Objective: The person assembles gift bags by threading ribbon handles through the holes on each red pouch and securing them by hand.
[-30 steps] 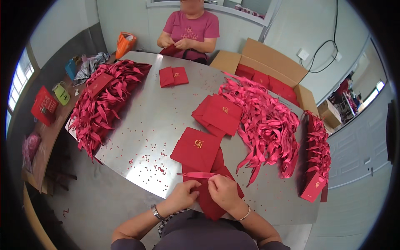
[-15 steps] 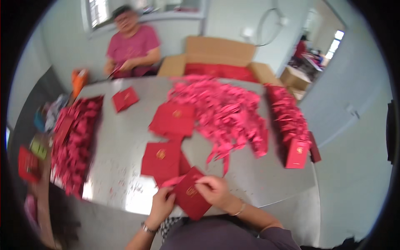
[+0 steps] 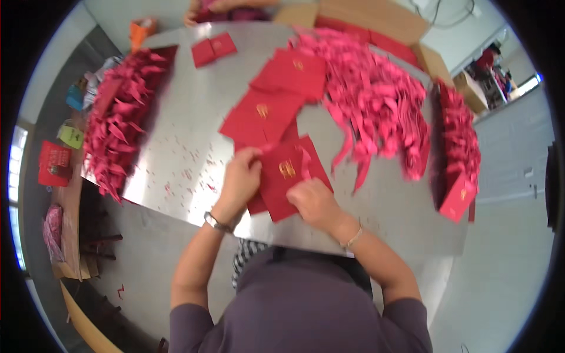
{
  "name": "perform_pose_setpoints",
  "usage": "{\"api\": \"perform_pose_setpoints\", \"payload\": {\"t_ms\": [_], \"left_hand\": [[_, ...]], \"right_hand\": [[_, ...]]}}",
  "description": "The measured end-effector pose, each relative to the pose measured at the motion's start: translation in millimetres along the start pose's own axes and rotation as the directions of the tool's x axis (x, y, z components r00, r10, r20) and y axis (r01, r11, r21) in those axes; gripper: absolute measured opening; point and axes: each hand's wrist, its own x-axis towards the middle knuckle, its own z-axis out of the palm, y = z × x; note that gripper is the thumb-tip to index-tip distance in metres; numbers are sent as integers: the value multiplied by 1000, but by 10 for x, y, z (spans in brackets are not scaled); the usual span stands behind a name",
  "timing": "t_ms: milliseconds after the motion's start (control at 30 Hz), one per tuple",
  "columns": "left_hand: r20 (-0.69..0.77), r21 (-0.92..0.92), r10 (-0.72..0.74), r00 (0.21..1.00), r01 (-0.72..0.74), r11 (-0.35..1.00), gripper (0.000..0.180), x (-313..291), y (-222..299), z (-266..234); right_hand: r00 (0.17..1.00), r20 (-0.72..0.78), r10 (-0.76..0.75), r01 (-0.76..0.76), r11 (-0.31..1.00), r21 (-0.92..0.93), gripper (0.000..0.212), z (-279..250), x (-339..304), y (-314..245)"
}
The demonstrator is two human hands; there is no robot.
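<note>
A flat red paper packet (image 3: 275, 191) with a gold emblem lies tilted near the table's front edge. My left hand (image 3: 240, 179) pinches its upper left edge, by a bit of pink ribbon. Across the packet's face a short pink ribbon (image 3: 305, 162) runs down to my right hand (image 3: 315, 203), whose fingers are closed on its end; the fingertips are partly hidden. Just beyond my hands, more flat red packets (image 3: 250, 120) overlap in a fanned row. To their right spreads a large heap of pink ribbons (image 3: 376, 97).
Ribboned red packets stand in a left row (image 3: 120, 117) and a right row (image 3: 459, 132) on the metal table (image 3: 194, 112). Two small red packets (image 3: 213, 49) lie at the back. A cardboard box (image 3: 376, 17) stands behind; a co-worker's hands (image 3: 229, 6) show at the far edge.
My view has tilted downward, so the co-worker's upper body has left the picture. The packet now lies farther onto the table, and my right hand has moved down its face with the ribbon.
</note>
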Motion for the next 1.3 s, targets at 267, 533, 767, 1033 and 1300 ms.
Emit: {"api": "perform_pose_setpoints", "payload": {"t_ms": [267, 533, 767, 1033, 1300], "left_hand": [[235, -132, -204, 950, 239, 962, 21, -431, 317, -94], [290, -178, 50, 956, 3, 984, 20, -412, 174, 47], [486, -194, -228, 844, 359, 913, 19, -346, 132, -73], [606, -256, -272, 748, 507, 823, 16, -441, 101, -119], [617, -281, -282, 735, 541, 793, 17, -440, 90, -121]], "right_hand": [[806, -154, 572, -403, 720, 564, 5, -461, -388, -298], [823, -140, 551, -442, 775, 451, 7, -615, 31, -540], [860, -94, 502, -460, 842, 282, 9, 1, -14, -516], [839, -53, 542, -513, 819, 257, 9, 114, -90, -538], [825, -39, 564, -539, 806, 245, 10, 100, 22, -508]]}}
